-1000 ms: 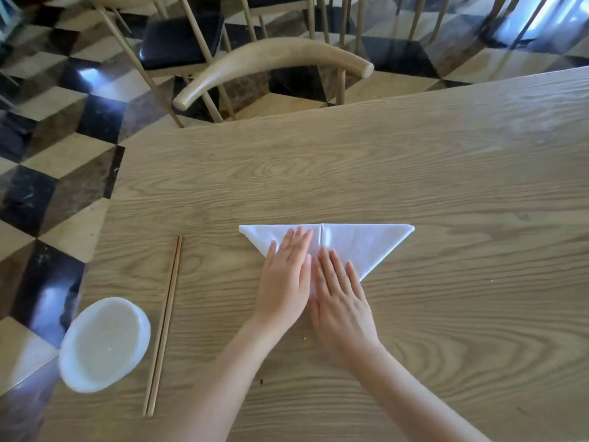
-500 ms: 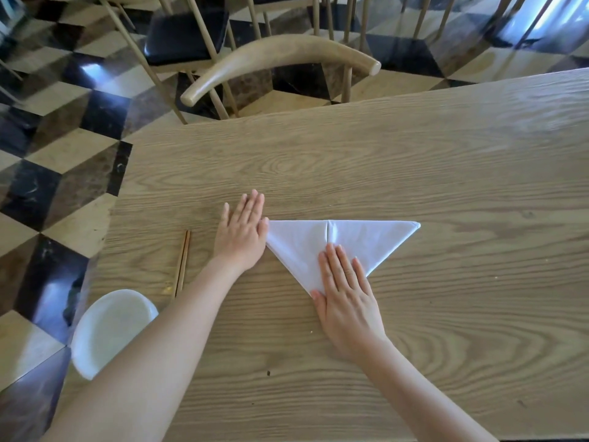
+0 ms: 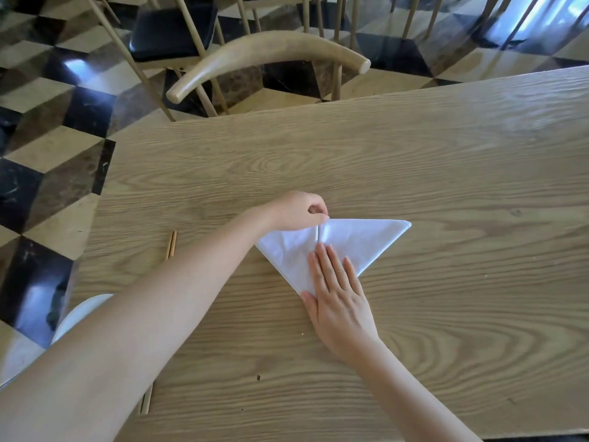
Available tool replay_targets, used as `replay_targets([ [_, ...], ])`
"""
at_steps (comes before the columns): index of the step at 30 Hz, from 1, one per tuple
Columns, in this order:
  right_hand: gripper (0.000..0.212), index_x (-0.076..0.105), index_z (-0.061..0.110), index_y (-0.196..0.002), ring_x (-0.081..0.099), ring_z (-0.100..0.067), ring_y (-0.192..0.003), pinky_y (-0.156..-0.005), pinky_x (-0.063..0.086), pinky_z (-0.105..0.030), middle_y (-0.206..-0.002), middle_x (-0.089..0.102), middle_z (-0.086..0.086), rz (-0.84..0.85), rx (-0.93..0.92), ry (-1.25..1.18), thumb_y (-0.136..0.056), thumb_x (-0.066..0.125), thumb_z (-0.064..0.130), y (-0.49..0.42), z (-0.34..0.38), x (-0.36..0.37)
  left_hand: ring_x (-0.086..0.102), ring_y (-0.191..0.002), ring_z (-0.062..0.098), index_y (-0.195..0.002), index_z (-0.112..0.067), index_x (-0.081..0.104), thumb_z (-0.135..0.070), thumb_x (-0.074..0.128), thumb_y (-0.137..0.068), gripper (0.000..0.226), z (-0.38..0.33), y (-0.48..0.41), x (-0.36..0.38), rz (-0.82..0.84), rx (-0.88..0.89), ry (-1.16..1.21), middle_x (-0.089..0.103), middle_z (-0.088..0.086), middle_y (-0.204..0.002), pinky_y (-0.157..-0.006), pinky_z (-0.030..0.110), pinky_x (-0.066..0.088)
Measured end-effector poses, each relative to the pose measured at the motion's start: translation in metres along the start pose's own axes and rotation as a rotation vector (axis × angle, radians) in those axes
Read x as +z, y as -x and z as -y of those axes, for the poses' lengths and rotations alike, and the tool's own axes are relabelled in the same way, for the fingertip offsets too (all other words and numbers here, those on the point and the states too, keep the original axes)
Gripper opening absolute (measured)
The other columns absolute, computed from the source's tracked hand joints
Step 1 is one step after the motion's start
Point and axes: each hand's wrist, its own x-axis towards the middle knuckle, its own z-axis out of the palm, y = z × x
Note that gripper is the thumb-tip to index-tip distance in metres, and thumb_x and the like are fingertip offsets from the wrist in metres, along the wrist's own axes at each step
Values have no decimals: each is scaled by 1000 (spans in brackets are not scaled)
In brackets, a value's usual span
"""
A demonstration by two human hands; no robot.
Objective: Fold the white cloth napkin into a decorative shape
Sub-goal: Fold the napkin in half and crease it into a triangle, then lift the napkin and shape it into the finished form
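Observation:
The white cloth napkin [image 3: 360,240] lies on the wooden table [image 3: 414,161] as a downward-pointing triangle with a centre seam. My left hand [image 3: 298,211] is at the top edge, its fingers pinched on the napkin's left flap where the seam meets the edge. That flap looks slightly lifted and rumpled. My right hand [image 3: 339,298] lies flat, fingers together, pressing the napkin's lower tip onto the table.
A pair of wooden chopsticks [image 3: 171,244] lies left of the napkin, mostly hidden under my left forearm. A white bowl [image 3: 79,317] sits at the table's left edge. A wooden chair [image 3: 264,55] stands behind the table's far edge. Checkered floor lies to the left.
My left hand moved from flat on the table beside the napkin's left corner to the top centre and pinched the left flap. My right hand stayed on the lower tip.

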Motion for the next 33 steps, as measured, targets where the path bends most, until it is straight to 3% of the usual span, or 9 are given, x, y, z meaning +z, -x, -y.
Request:
replay_targets([
  [3, 59, 25, 3, -144, 16, -24, -143, -115, 7, -42, -154, 21, -13, 7, 2, -13, -95, 29, 36, 0, 0, 0, 51, -78, 15, -87, -15, 66, -39, 51, -90, 29, -3, -4, -8, 141, -19, -66, 63, -1, -87, -72, 30, 41],
  [7, 57, 21, 9, -147, 6, -16, -145, -118, 7, -39, -156, 14, -5, -3, -9, -149, -96, 31, 35, 0, 0, -4, 47, -69, 12, -78, -24, 65, -38, 55, -89, 20, -1, -4, -9, 119, 28, -31, 58, -3, -79, -66, 28, 38],
  [10, 52, 34, 11, -141, 20, -10, -141, -115, 18, -29, -151, 28, 4, -155, 138, -505, -93, 40, 31, -1, -2, -20, 41, -59, 7, -71, -28, 63, -38, 57, -88, 21, 2, -1, -7, 69, 42, 39, 51, -7, -68, -57, 20, 33],
  [13, 51, 39, 12, -136, 29, -10, -133, -106, 22, -16, -145, 38, 2, -338, 282, -549, -91, 49, 31, -7, -3, -33, 42, -53, -3, -66, -34, 61, -36, 58, -88, 22, 1, 6, -9, 45, 64, 93, 51, -16, -61, -52, 9, 32],
  [16, 64, 27, 13, -143, 22, -11, -136, -106, 22, -17, -151, 29, 2, -269, 372, -533, -89, 53, 37, -21, 1, -37, 48, -64, 7, -88, -30, 62, -32, 58, -89, 4, 0, 13, -12, 38, 87, 193, 60, -13, -70, -68, 22, 39],
  [21, 77, 17, 13, -147, 12, -13, -142, -104, 13, -15, -156, 19, 0, -141, 375, -533, -88, 54, 44, -32, 11, -35, 41, -61, 10, -117, -33, 52, -34, 60, -88, 30, -10, 27, -24, 96, 123, 298, 56, -6, -68, -63, 22, 36],
  [24, 77, 16, 21, -147, 21, -13, -139, -107, 26, -22, -152, 27, 3, -134, 362, -658, -85, 59, 40, -33, 17, -37, 48, -68, 13, -120, -37, 51, -36, 59, -88, 33, -20, 35, -33, 139, 165, 334, 61, -5, -74, -71, 25, 39],
  [28, 55, 38, 34, -134, 54, -3, -102, -77, 43, -15, -115, 60, 14, -213, 429, -825, -84, 59, 26, -36, 20, -46, 60, -87, 21, -123, -39, 50, -34, 59, -89, 35, -27, 41, -43, 149, 216, 339, 69, -2, -87, -85, 35, 46],
  [33, 18, 62, 29, -84, 44, -1, -55, -52, 37, -11, -59, 53, 17, -206, 462, -1121, -85, 58, 11, -40, 11, -68, 56, -108, 3, -131, -37, 44, -38, 61, -84, 50, -20, 43, -59, 71, 348, 261, 63, -12, -108, -97, 20, 43],
])
